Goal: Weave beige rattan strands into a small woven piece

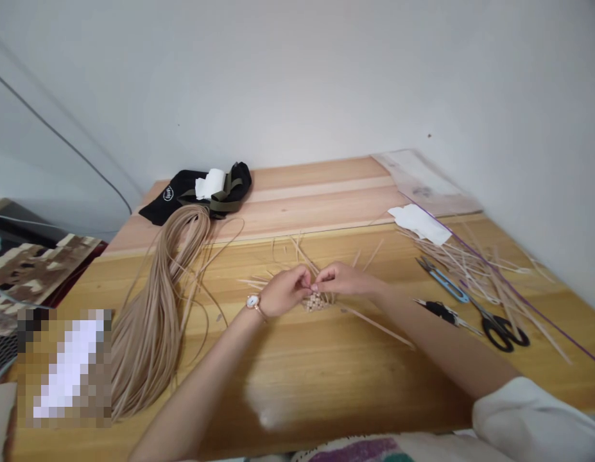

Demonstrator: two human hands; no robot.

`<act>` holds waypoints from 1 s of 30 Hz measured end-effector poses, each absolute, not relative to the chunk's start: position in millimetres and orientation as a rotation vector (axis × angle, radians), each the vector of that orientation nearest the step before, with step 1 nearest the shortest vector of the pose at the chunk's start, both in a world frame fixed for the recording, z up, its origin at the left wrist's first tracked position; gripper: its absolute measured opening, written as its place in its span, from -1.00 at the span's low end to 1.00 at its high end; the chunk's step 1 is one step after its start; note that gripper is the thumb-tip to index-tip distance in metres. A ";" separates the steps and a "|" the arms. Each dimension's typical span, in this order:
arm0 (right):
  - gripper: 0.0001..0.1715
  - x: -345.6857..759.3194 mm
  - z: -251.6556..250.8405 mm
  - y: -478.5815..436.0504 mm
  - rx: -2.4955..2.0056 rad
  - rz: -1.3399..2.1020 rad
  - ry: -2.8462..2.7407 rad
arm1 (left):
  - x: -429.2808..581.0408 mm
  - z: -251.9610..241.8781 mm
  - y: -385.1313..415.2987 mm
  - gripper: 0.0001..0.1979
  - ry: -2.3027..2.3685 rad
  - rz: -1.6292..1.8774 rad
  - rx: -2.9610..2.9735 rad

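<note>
Along the near edge of the wooden surface (321, 378), we see our two forearms reaching in from the bottom of the frame, a white sleeve (528, 417) on the right and a small watch (252, 301) on the left wrist. At centre, our left hand (282, 292) and right hand (340, 279) meet, each with a tight pinch between thumb and fingertips on the edge of a small woven patch (315, 301) of pale cane. Only this small patch looks woven so far; loose spokes (379, 327) radiate from it, their long ends unworked.

To the left lies a long hank of cane strands (147, 340), apparently little used. To the right we have black-handled scissors (499, 333), blue-handled snips (444, 285) and smaller black snips (441, 311), just beside a loose pile of cut strips (470, 263). A thin purple rod (513, 295) crosses that pile, and white paper (419, 224) lies at its far end. Further off, at upper left, a black bag with an olive strap (196, 192) sits against the white wall (297, 83).
</note>
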State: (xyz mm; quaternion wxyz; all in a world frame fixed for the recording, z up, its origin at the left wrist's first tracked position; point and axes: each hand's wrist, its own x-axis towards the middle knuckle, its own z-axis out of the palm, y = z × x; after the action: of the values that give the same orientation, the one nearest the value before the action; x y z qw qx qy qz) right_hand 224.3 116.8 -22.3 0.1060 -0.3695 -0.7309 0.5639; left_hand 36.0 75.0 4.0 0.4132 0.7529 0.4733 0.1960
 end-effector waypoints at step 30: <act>-0.79 221.6 -10.2 100.9 -1.043 2.174 -1.963 | 37.4 -13.6 46.1 -0.73 1.355 0.223 2.417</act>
State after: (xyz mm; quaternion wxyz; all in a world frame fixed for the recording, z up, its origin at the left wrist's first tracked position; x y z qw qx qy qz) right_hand 221.6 100.9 -10.2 0.0164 -0.3354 -0.6312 0.6991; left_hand 37.4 46.1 -13.6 0.1799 0.8552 0.4796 0.0790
